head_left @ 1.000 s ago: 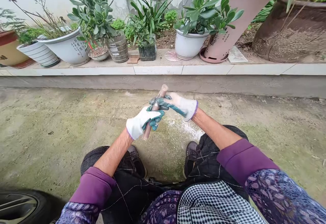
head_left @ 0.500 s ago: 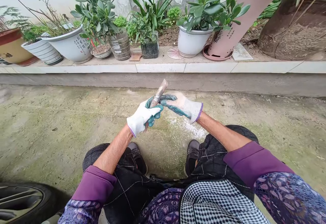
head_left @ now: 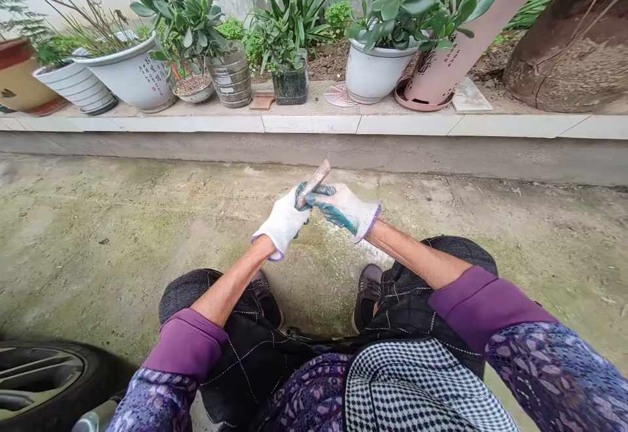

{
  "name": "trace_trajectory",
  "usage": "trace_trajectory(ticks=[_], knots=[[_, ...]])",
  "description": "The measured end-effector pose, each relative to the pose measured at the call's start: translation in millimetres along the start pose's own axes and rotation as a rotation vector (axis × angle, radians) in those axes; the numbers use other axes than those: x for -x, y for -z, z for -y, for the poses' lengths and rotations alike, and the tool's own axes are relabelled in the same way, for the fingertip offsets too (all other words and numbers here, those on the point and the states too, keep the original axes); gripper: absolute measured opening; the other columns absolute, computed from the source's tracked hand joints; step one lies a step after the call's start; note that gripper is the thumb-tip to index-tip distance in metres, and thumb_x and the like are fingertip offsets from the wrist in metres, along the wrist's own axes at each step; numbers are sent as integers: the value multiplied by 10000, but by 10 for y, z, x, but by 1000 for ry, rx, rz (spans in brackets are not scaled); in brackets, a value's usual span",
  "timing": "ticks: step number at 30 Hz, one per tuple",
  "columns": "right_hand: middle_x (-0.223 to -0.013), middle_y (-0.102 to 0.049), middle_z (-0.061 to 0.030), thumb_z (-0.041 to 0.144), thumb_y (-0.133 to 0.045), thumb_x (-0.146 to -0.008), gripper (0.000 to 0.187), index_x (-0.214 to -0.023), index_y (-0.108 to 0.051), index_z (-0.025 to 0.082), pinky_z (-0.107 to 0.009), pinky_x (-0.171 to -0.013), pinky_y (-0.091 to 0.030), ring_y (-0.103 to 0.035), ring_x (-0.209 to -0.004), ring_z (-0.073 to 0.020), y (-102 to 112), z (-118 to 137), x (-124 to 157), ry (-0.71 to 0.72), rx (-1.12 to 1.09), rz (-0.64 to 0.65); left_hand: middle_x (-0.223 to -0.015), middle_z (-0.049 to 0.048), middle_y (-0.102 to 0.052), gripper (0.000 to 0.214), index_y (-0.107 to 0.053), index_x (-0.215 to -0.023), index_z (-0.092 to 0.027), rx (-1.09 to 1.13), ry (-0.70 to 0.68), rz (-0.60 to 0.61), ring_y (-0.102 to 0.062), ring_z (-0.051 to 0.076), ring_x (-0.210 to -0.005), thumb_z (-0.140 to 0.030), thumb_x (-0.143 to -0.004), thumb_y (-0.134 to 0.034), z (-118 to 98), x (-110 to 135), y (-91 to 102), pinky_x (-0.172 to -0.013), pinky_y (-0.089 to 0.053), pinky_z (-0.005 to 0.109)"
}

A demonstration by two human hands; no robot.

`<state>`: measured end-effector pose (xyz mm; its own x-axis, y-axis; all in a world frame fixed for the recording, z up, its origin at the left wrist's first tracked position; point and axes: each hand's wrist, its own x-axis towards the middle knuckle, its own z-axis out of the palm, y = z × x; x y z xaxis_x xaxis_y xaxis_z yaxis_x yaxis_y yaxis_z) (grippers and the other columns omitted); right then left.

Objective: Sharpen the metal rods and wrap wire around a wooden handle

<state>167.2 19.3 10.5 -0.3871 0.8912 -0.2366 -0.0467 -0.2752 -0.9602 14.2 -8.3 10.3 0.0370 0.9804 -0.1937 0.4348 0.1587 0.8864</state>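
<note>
A slim, stick-like piece, pinkish grey with a shiny, silvery surface, slants up and to the right in front of me. I cannot make out its exact kind. Around its lower end my left hand is closed, in a white knit glove with a green coated palm. My right hand, gloved the same way with a purple cuff edge, meets it from the other side. Its fingers are closed about the piece, close against the left hand. The lower end is hidden in the gloves.
White flecks lie on the mossy concrete ground beneath my hands, between my shoes. Ahead runs a tiled ledge with several potted plants, among them a white pot. A car wheel is at the lower left.
My left hand has shifted slightly right and turned over a little. My right hand has moved a bit left, and its fingers have closed onto the piece. The piece now tilts further right.
</note>
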Motion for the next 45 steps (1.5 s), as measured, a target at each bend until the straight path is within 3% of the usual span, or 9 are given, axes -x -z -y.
trace_trajectory(ticks=[6, 13, 18, 22, 26, 33, 39, 42, 45], knots=[[-492, -471, 70, 399, -734, -604, 249, -686, -630, 189, -243, -392, -270, -354, -424, -77, 21, 97, -42, 123, -46, -13, -744, 46, -699, 284, -591, -937, -148, 463, 127, 446, -582, 119, -471, -327, -774, -740, -85, 72, 127, -452, -525, 264], [-739, -702, -14, 258, -632, -751, 117, -778, -702, 168, -287, -675, -489, -594, -699, -159, 67, 21, -142, 311, 284, -34, -527, -65, -555, 215, -582, -949, -184, 342, 219, 212, -295, 48, -316, -277, -795, -699, -74, 17, 106, -327, -325, 193], [-958, -793, -60, 152, -564, -871, 198, -926, -754, 166, -304, -813, -495, -675, -853, -189, 109, 27, -142, 428, 739, -65, -517, -103, -443, 247, -611, -1024, -185, 263, 211, 136, -261, 48, -335, -264, -801, -682, -91, -31, 110, -328, -255, 186], [-988, -795, -94, 199, -542, -963, 221, -987, -755, 148, -289, -780, -450, -691, -873, -206, 89, 103, 14, 352, 1120, -48, -591, -50, -522, 273, -678, -1129, -174, -139, 138, 6, -435, 92, -416, -259, -881, -601, -23, -186, 146, -425, -393, 216], [-1050, -795, -121, 256, -487, -1014, 282, -1058, -746, 153, -303, -759, -419, -712, -906, -226, 41, 171, 214, 230, 1399, 10, -930, 121, -753, 275, -722, -1131, -159, -836, -12, -63, -730, 230, -835, -209, -966, -507, 55, -365, 218, -776, -566, 324], [-1030, -791, -101, 318, -470, -1023, 304, -1147, -727, 213, -314, -636, -344, -722, -864, -240, 122, 395, 293, 126, 1723, 78, -1052, 241, -759, 323, -742, -1144, -90, -1345, -50, 211, -749, 364, -1065, -49, -908, -525, -20, -215, 89, -894, -582, 440], [-1009, -789, -94, 296, -519, -984, 276, -1084, -763, 212, -306, -692, -417, -711, -865, -233, 489, 190, -199, 135, 1579, 33, -907, 153, -780, 322, -773, -1132, -172, -1305, -242, 556, -769, 315, -905, -129, -924, -531, -37, -11, -54, -818, -574, 401], [-1049, -792, -70, 213, -543, -941, 260, -1034, -786, 193, -285, -813, -471, -703, -943, -211, 583, -24, -434, 226, 1245, 35, -871, 87, -776, 307, -763, -1144, -219, -1125, -239, 448, -744, 254, -801, -268, -948, -532, -84, -25, 182, -747, -543, 330], [-1005, -794, -59, 159, -518, -925, 278, -990, -788, 162, -270, -811, -491, -696, -888, -183, 422, -190, -453, 218, 1006, 96, -898, 54, -774, 322, -765, -1121, -206, -928, -224, 237, -718, 217, -799, -337, -957, -521, -112, -93, 493, -724, -507, 284]])
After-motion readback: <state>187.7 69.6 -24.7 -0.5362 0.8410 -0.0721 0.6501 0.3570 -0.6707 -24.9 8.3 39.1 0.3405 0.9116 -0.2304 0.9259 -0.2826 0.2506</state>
